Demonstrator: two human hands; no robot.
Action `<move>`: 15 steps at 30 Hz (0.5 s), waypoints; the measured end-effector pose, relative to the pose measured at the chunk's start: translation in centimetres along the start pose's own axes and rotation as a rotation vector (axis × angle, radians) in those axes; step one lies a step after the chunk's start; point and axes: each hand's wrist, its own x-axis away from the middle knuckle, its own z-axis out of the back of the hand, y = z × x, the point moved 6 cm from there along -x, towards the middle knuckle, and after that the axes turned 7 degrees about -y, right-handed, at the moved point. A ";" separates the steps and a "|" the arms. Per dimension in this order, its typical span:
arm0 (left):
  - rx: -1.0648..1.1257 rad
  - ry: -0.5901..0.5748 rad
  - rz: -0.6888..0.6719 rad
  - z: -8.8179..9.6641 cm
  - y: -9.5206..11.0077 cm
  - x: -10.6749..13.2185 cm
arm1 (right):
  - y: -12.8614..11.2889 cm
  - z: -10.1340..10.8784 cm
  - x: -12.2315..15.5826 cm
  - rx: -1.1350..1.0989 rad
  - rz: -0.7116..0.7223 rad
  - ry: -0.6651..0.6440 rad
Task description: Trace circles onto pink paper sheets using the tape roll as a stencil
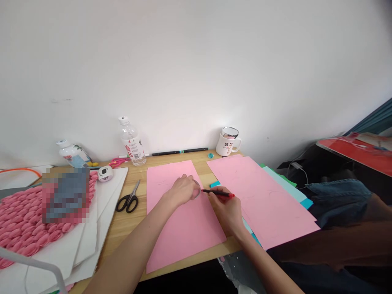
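A pink paper sheet (180,228) lies on the wooden desk (122,224) in front of me. My left hand (182,190) presses a small round clear object (197,190) flat against this sheet, fingers curled over it. My right hand (228,210) grips a red pen (219,193), whose tip touches the round object's right edge. A second pink sheet (260,196) lies to the right on top of green and blue sheets.
Black-handled scissors (128,200) lie left of the sheet. Two water bottles (131,141), a white mug (228,143) and a black pen (180,152) stand along the wall. White sheets (92,237) with pink paper flowers (21,224) fill the left. Denim fabric (337,200) sits at right.
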 end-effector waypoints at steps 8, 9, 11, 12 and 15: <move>0.016 0.018 -0.021 0.2 0.0 0.0 | -1.7 -1.3 3.8 0.201 0.324 -0.020; 0.009 0.015 -0.023 0.2 0.0 0.0 | -1.8 -1.7 4.2 0.215 0.344 -0.028; -0.013 0.010 -0.034 0.2 0.2 -0.1 | -2.2 -2.4 4.9 0.222 0.383 -0.055; -0.023 0.009 -0.033 0.2 0.2 -0.2 | -2.3 -2.8 5.2 0.214 0.402 -0.075; -0.046 0.009 -0.002 0.1 0.0 -0.5 | -2.7 -3.9 6.1 0.186 0.457 -0.152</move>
